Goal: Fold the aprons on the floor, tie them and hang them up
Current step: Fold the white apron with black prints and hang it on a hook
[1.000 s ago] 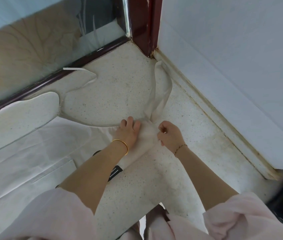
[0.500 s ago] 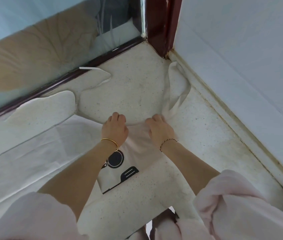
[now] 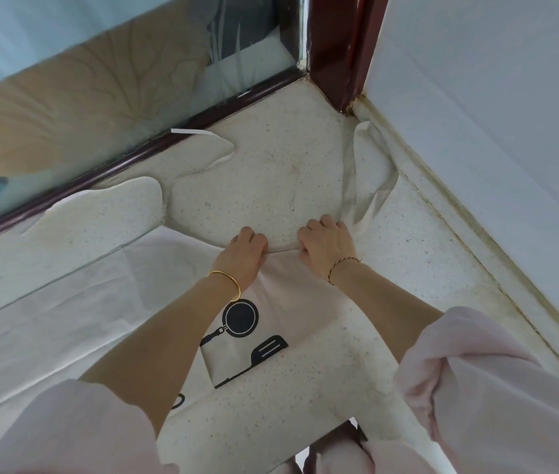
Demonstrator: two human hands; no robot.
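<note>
The apron (image 3: 288, 295) lies flat on the floor (image 3: 264, 172) in a corner, its body spreading left along the glass door (image 3: 100, 80) and its neck strap (image 3: 370, 186) looping up to the base of the wall (image 3: 493, 131). The left hand (image 3: 247, 249) and right hand (image 3: 326, 246) sit side by side, fingers curled over the apron's top edge, gripping it. Bare floor lies ahead inside the loop.

Loose pale pink left sleeve (image 3: 66, 429) and right sleeve (image 3: 497, 381), bunched up, leave both forearms bare. A thin plain gold bangle (image 3: 226, 282) circles the wrist of the left hand (image 3: 244, 254); a slim twisted dark-and-gold cord bracelet (image 3: 339, 265) sits behind the right hand (image 3: 326, 244)
</note>
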